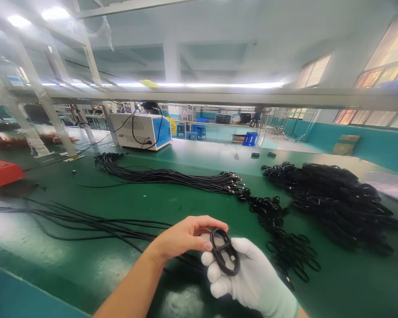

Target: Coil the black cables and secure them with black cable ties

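Observation:
A small black cable coil (pixel 223 247), oval with a band across its middle, is held between my two hands over the green table. My bare left hand (pixel 185 237) pinches its upper left side with thumb and fingers. My right hand (pixel 252 277), in a white glove, supports the coil from below and behind, its fingers curled and its thumb at the coil's right edge. Loose black cables (pixel 119 223) run across the table beneath and left of my left hand. Right of my gloved hand lies a trail of small black loops (pixel 298 254).
A long bundle of black cables (pixel 172 177) lies across the green tabletop (pixel 192 207). At right is a large heap of black coils (pixel 334 198). A white-and-blue machine (pixel 144 131) stands behind, a red object (pixel 3 173) at far left. A shelf beam (pixel 212 96) spans overhead.

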Motion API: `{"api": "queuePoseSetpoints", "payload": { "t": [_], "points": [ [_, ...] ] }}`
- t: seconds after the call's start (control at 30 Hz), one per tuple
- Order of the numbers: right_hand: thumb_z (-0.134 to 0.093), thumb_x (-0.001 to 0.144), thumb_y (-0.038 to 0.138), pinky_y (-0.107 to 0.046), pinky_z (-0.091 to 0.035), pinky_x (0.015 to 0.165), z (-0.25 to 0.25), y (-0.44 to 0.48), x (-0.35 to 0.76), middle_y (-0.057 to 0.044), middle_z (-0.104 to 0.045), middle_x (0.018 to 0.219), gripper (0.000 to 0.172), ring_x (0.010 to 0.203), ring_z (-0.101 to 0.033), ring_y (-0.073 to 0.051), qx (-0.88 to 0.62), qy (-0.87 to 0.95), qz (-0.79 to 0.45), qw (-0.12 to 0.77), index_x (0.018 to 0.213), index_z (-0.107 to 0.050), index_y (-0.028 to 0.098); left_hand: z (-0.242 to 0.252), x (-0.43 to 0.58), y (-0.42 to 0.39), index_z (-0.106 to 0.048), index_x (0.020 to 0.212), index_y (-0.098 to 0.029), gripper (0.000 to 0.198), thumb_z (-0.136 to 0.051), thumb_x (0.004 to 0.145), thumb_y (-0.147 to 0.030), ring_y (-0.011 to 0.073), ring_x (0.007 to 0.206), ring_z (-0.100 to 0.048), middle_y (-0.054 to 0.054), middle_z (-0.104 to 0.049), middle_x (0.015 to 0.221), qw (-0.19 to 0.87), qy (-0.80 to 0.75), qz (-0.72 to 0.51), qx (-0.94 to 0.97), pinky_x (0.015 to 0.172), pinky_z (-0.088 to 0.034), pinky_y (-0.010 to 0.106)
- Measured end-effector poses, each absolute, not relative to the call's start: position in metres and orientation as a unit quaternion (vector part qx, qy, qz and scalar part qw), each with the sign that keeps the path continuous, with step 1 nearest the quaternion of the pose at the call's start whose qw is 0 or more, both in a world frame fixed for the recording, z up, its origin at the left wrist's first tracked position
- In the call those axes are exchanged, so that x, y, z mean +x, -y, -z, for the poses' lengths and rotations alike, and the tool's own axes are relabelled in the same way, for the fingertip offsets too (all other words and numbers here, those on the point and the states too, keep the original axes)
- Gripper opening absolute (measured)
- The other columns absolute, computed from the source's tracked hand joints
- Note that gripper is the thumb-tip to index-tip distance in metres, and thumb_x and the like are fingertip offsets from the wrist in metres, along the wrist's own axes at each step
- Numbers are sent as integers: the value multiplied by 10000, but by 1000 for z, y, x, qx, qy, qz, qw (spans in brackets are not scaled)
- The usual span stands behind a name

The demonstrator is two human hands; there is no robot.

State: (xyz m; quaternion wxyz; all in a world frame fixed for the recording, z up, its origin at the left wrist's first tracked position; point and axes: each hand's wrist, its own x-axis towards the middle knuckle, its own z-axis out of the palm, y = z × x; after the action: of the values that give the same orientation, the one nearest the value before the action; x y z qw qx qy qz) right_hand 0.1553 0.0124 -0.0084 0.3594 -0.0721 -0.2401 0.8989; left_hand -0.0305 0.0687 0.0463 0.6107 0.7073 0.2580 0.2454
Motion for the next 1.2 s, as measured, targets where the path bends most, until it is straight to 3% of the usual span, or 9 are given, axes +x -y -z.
{"api": "queuePoseSetpoints", "payload": {
  "t": [0.1,0.23,0.37,0.53,0.63,0.73,0.83,1.0,1.2],
  "points": [
    [-551,783,434,-374,-509,729,7,-13,153,-125,-576,993,477,827,-598,-205,-178,329,-841,391,1088,-574,69,-39,-28,-70,-640,1107,-207,417,-647,691,-182,241,1054,-545,52,-637,1092,603,-268,-244,710,914,-418,342],
    [-730,655,241,-368,-508,699,5,-11,156,-82,-573,951,527,790,-599,-198,-346,442,-699,443,1133,-533,143,-35,-23,-70,-640,1101,-230,371,-636,730,-210,235,1090,-535,42,-626,1134,535,-347,-265,724,950,-405,360],
    [-637,758,288,-343,-498,711,5,-9,161,-114,-571,1046,405,790,-595,-171,-219,372,-772,466,1123,-557,132,-32,-25,-71,-615,1111,-190,296,-522,838,-254,211,1030,-573,70,-637,1112,544,-355,-342,679,929,-423,364],
    [-435,869,389,-328,-506,699,10,-13,161,-126,-609,977,411,789,-612,-181,-121,254,-866,414,1080,-590,72,-28,-20,-65,-614,1124,-210,337,-576,790,-213,199,1006,-568,50,-630,1083,567,-324,-346,674,897,-432,332],
    [-397,872,445,-323,-514,649,12,-14,155,-124,-600,933,460,747,-620,-186,-119,242,-879,393,1002,-602,54,-25,-14,-62,-636,1101,-218,361,-618,742,-182,172,885,-586,32,-651,979,568,-327,-334,677,826,-450,299],
    [-502,849,386,-330,-522,638,13,-13,149,-95,-586,949,360,751,-628,-190,-175,286,-830,447,1063,-563,104,-22,-10,-63,-661,1052,-206,340,-636,714,-175,151,797,-584,16,-659,872,569,-357,-343,657,755,-456,270],
    [-594,783,269,-338,-528,608,16,-12,145,-81,-599,899,348,711,-641,-197,-233,332,-772,489,1094,-517,133,-21,-11,-65,-666,1050,-199,346,-648,705,-185,156,817,-592,16,-668,864,565,-380,-344,646,792,-445,280],
    [-548,788,321,-313,-500,481,19,-16,144,-103,-629,792,343,564,-621,-187,-265,330,-769,479,1056,-509,111,-20,-14,-66,-662,1061,-188,331,-655,740,-268,170,825,-594,21,-656,859,560,-381,-332,657,809,-436,294],
    [-471,840,488,-251,-459,624,7,-19,151,-126,-603,936,482,704,-580,-140,-137,211,-881,400,1102,-536,88,-26,-18,-66,-659,1079,-192,364,-502,853,-430,152,765,-547,32,-647,848,538,-384,-339,670,738,-440,266]
  ]
}}
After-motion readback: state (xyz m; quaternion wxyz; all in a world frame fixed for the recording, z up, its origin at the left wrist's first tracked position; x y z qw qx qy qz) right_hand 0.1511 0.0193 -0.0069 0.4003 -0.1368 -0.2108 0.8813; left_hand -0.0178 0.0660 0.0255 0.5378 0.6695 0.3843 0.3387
